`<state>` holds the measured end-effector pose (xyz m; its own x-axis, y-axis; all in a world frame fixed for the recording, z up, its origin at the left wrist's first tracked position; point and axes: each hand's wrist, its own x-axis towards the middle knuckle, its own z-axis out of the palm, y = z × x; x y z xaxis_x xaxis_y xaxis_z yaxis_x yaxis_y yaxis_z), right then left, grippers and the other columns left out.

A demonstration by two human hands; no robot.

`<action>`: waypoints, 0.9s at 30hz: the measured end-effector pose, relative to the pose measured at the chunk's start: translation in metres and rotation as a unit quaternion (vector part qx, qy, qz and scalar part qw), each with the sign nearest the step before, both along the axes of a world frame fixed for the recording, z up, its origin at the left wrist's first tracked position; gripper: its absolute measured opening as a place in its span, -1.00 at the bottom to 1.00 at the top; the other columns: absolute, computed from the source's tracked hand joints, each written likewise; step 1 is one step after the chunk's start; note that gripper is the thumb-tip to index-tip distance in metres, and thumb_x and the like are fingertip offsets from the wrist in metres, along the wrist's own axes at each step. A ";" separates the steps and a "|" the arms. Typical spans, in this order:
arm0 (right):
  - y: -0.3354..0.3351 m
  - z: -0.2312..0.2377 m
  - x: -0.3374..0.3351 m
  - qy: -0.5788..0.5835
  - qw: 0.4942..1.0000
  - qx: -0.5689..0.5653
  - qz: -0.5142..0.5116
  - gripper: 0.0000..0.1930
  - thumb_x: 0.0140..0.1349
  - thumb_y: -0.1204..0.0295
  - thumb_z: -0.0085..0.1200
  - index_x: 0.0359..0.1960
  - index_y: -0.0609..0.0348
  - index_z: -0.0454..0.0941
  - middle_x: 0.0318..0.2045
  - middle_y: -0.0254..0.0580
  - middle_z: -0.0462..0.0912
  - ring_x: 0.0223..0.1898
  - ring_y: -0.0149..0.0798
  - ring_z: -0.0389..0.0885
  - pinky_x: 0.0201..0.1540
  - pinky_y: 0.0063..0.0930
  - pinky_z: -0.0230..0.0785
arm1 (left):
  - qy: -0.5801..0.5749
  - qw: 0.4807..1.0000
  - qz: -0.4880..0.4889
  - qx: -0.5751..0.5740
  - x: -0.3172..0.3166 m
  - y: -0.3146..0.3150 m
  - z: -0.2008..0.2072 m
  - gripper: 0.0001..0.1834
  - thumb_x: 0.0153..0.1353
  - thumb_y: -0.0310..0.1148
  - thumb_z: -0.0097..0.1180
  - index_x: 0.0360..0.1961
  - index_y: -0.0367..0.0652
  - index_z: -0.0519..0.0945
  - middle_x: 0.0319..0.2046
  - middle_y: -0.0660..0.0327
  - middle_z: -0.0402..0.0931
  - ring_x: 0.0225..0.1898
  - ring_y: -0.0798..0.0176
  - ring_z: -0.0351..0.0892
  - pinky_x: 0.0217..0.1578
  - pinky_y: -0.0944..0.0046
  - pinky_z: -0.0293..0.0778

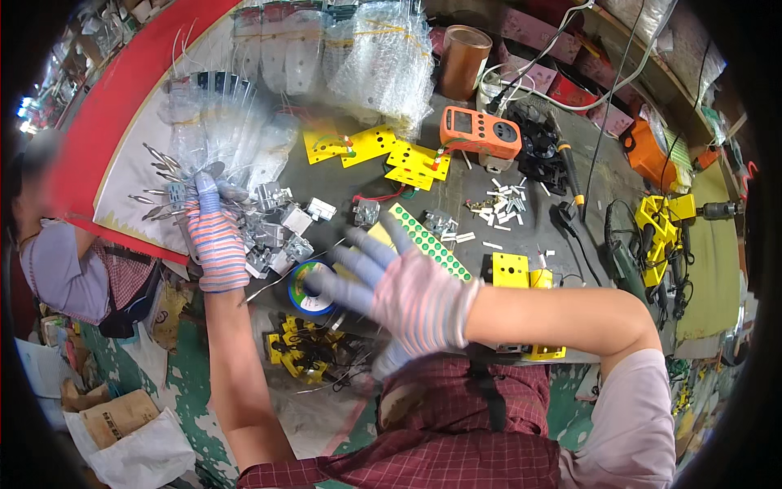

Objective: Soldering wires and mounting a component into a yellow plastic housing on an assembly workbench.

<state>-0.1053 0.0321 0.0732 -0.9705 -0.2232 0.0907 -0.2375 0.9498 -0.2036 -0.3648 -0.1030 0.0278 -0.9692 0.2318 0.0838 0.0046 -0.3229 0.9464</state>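
My left hand (216, 253), in a striped knit glove, reaches into a heap of small metal-and-clear parts (277, 232) at the edge of a red-bordered board. Its fingers are drawn together at several silver pointed leads (159, 200), on something I cannot make out. My right hand (407, 289), gloved alike and blurred, hangs open with fingers spread and nothing in it. Under its fingertips lies a round blue-rimmed roll (312, 288). Beside it is a sheet of green round stickers (436, 251), partly covered by the hand. Clear bubble-wrap sleeves (236, 122) fan out beyond my left hand.
Yellow perforated plates (371, 147), an orange multimeter (481, 133) and small white tubes (501, 204) lie across the dark table. A soldering iron (570, 171) and cables are at right. A brown canister (465, 61) stands behind. Another person (69, 269) is at the far left.
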 end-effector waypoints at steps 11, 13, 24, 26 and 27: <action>-0.008 -0.037 -0.043 0.150 0.979 -0.010 -0.139 -0.45 0.07 0.29 0.13 0.18 -0.01 0.45 0.00 -0.19 0.55 0.11 -0.10 0.47 0.21 -0.06 0.25 | 0.018 0.999 -0.019 0.040 0.001 0.001 -0.001 -0.85 0.32 -0.22 0.21 -0.20 -0.01 0.59 -0.47 0.35 0.56 -0.61 0.49 0.42 -0.63 0.46 0.39; 0.003 -0.033 -0.058 0.060 0.985 -0.004 -0.162 -0.43 0.08 0.29 0.16 0.20 0.01 0.44 0.03 -0.18 0.56 0.12 -0.09 0.48 0.21 -0.08 0.24 | 0.003 0.998 0.000 0.066 -0.002 0.005 -0.002 -0.81 0.32 -0.19 0.21 -0.20 -0.05 0.60 -0.50 0.35 0.55 -0.68 0.46 0.39 -0.58 0.37 0.47; 0.058 -0.019 -0.065 0.065 0.993 0.103 0.006 -0.76 0.09 0.35 0.09 -0.17 -0.19 0.63 -0.30 -0.28 0.60 -0.11 -0.15 0.59 0.03 -0.12 0.31 | -0.015 0.996 -0.075 0.054 -0.029 -0.021 -0.010 -0.47 0.28 -0.08 0.24 0.08 -0.28 0.52 -0.53 0.38 0.46 -0.66 0.52 0.32 -0.57 0.48 0.43; 0.059 -0.014 -0.055 -0.010 0.983 0.180 0.044 -0.67 0.04 0.30 0.16 -0.09 -0.22 0.62 -0.23 -0.27 0.60 -0.06 -0.17 0.58 0.02 -0.14 0.33 | -0.130 0.978 -0.110 0.117 -0.034 -0.020 -0.012 -0.45 0.33 -0.07 0.17 0.19 -0.23 0.46 -0.49 0.33 0.49 -0.61 0.52 0.36 -0.63 0.52 0.36; 0.057 -0.011 -0.051 -0.010 0.982 0.181 0.044 -0.67 0.04 0.30 0.16 -0.09 -0.22 0.62 -0.23 -0.27 0.60 -0.06 -0.17 0.58 0.02 -0.14 0.33 | -0.106 0.981 -0.115 0.111 -0.027 -0.013 -0.003 -0.47 0.32 -0.06 0.19 0.14 -0.22 0.47 -0.52 0.33 0.45 -0.61 0.51 0.37 -0.65 0.56 0.34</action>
